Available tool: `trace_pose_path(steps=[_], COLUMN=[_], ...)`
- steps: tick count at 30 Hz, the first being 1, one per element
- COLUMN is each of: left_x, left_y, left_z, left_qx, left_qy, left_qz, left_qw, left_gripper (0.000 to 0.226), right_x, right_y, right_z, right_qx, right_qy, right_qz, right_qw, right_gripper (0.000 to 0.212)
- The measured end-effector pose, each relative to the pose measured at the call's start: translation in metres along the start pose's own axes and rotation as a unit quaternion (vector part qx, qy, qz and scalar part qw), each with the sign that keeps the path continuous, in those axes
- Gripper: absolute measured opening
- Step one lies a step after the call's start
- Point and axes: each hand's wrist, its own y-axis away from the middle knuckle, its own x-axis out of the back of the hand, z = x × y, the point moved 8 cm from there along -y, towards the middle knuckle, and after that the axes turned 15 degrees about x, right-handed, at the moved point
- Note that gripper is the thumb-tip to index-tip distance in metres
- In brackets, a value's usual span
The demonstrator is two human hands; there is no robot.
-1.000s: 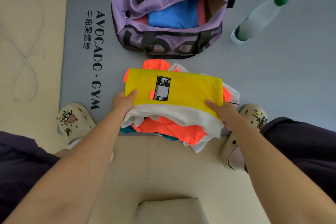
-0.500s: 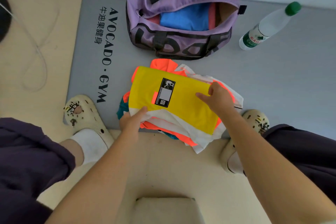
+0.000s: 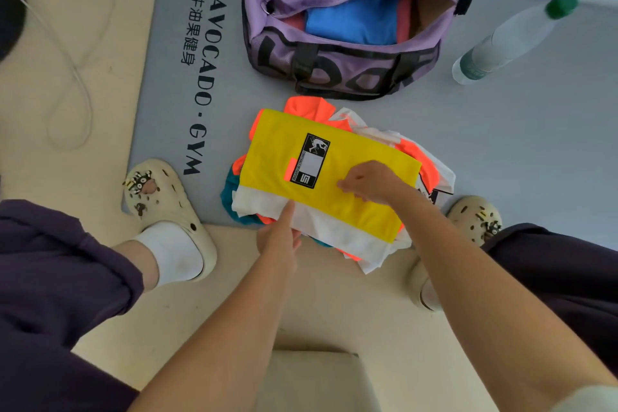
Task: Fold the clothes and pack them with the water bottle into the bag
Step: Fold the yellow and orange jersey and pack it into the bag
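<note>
The yellow garment [image 3: 321, 174], folded into a flat rectangle with a white band along its near side, lies on top of a loose heap of orange, white and teal clothes [image 3: 431, 164] at the near edge of the grey gym mat [image 3: 501, 144]. The right hand [image 3: 371, 182] rests on the yellow cloth with fingers bent, pressing or pinching it; which of the two cannot be told from this angle. The left hand [image 3: 279, 237] sits at the near edge of the pile, its forefinger stretched out onto the white band, gripping nothing. Folding of this piece looks nearly finished. The next move likely calls for both hands to slide under the folded piece, keep it flat, and carry it to the purple bag [image 3: 344, 20], which stands open at the mat's far edge with blue cloth already inside. The water bottle [image 3: 511, 40] lies on the mat just right of the bag, not yet packed.
</note>
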Motion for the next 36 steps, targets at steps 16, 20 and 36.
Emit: trace_pose_path(steps=[16,20,36], left_x=[-0.008,-0.018,-0.024], left_y=[-0.001,0.003,-0.002], left_z=[-0.027,-0.03,-0.024], left_qx=[0.066,0.078,0.068], left_qy=[0.047,0.072,-0.006], left_qz=[-0.005,-0.021,-0.057], left_qw=[0.997,0.994,0.996], left_gripper=[0.038,0.038,0.028], right_x=[0.059,0.056,0.066], right_y=[-0.073,-0.085,-0.049], right_z=[-0.005,-0.003,0.063], right_qx=[0.013,0.018,-0.091], right_qy=[0.136,0.127,0.05], right_qz=[0.103,0.035,-0.068], right_qw=[0.985,0.991,0.992], right_gripper=[0.042,0.038,0.071])
